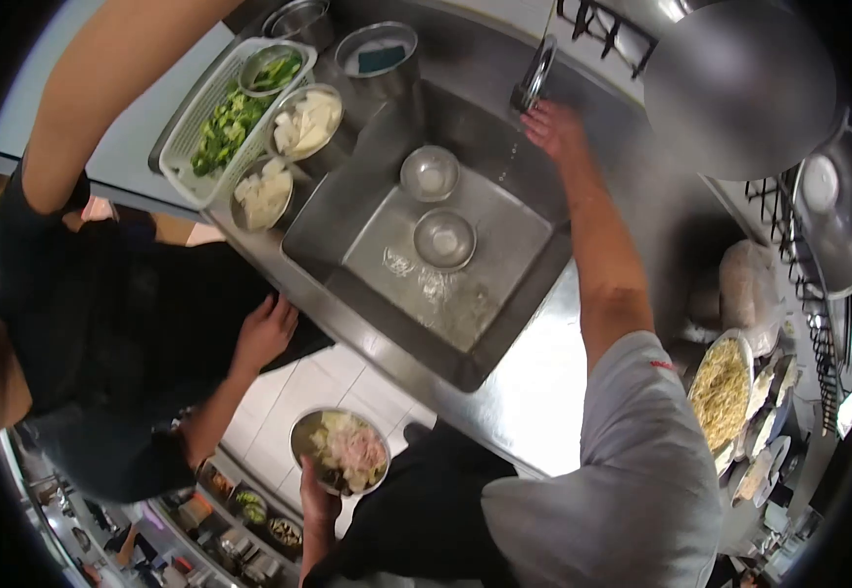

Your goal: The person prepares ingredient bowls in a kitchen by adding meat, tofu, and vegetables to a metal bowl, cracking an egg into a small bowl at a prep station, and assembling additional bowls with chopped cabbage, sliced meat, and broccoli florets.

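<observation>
Metal tap (537, 76), bowls (445, 239) in sink (509, 250), co-worker (132, 363) beside

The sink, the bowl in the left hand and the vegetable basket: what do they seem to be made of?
Sink: probably stainless steel, satin finish; its grey surface shows soft reflections.
Bowl in the left hand: likely metal, shiny, from its thin silvery rim.
Vegetable basket: probably plastic, smooth white, with moulded-looking slotted walls.

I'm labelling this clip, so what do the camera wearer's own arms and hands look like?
The bare left hand and bare right hand show no gloves. The right arm has a short, light-grey fabric sleeve with a small, unreadable red marking near its hem. The left forearm is bare, its sleeve out of view.
</observation>
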Tool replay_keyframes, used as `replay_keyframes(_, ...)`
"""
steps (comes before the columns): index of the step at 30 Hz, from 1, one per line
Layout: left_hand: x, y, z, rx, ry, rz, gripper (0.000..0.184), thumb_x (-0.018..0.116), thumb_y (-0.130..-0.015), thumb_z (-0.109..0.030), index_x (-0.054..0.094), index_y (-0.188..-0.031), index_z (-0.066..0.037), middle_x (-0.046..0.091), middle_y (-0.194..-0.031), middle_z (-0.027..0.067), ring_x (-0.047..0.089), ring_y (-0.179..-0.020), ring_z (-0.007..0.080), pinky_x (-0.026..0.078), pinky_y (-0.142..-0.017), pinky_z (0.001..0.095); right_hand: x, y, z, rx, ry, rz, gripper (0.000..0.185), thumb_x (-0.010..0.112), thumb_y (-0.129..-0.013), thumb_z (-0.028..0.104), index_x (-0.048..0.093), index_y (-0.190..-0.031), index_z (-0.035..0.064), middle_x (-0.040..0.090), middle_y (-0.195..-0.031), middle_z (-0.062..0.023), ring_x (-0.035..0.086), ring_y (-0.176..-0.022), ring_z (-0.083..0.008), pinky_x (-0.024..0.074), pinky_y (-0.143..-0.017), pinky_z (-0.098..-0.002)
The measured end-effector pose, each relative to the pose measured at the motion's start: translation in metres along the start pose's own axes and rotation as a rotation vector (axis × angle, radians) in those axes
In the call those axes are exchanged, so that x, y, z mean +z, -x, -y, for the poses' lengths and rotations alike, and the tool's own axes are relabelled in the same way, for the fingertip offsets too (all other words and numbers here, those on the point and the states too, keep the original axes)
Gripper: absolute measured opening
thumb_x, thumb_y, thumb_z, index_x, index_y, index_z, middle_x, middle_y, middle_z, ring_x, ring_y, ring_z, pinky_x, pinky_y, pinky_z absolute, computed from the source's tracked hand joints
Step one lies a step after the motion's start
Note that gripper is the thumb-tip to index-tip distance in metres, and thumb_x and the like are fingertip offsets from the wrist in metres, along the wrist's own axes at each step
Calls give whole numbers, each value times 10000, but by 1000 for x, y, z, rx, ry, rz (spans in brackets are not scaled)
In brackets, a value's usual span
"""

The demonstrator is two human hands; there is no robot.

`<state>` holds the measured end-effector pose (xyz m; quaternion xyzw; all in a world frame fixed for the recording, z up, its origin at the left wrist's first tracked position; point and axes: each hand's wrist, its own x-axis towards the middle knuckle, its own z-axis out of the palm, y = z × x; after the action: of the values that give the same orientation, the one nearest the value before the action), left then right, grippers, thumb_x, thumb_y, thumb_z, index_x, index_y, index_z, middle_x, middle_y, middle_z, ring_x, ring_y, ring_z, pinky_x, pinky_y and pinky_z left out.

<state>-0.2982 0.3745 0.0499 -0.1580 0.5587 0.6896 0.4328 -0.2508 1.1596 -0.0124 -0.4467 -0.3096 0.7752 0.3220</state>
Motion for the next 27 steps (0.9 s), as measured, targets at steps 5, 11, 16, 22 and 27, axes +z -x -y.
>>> replay_keyframes(5,9,-8,-4,15,-41,-9,585,475,-1050,-487,477,-1431,-43,601,-1338,100,598,-1184,246,481,-1006,397,-7,116,-70,12,777,148,602,657,-938,482,531,-1403,122,565,-1397,-83,656,-1098,-233,431,-940,-396)
replay_keyframes(11,32,-10,-15,92,-90,89,577,423,-1075,-455,432,-1412,12,623,-1252,128,655,-1043,191,557,-836,344,-52,268,-94,-92,878,268,459,651,-963,426,653,-1301,115,714,-1180,-48,674,-1075,-146,459,-838,-276)
replay_keyframes(16,34,1,-20,110,-214,155,612,442,-1054,-503,434,-1398,3,659,-1078,102,645,-764,134,494,-560,270,-93,366,-83,-190,1008,183,427,670,-963,359,659,-1263,56,719,-1144,-86,657,-1050,-169,501,-886,-330)
replay_keyframes(22,32,39,-24,190,-160,194,625,433,-1046,-535,441,-1373,-3,666,-1050,101,652,-730,132,474,-512,264,-122,405,-93,-212,1034,103,536,659,-965,378,560,-1388,63,644,-1275,-72,657,-1035,-215,448,-941,-407)
replay_keyframes(27,7,52,-18,194,-184,224,621,398,-1056,-533,429,-1373,1,677,-1025,105,677,-735,138,462,-488,249,-90,448,-97,-234,1035,97,611,701,-935,366,521,-1424,48,581,-1377,-139,650,-1072,-218,472,-930,-367)
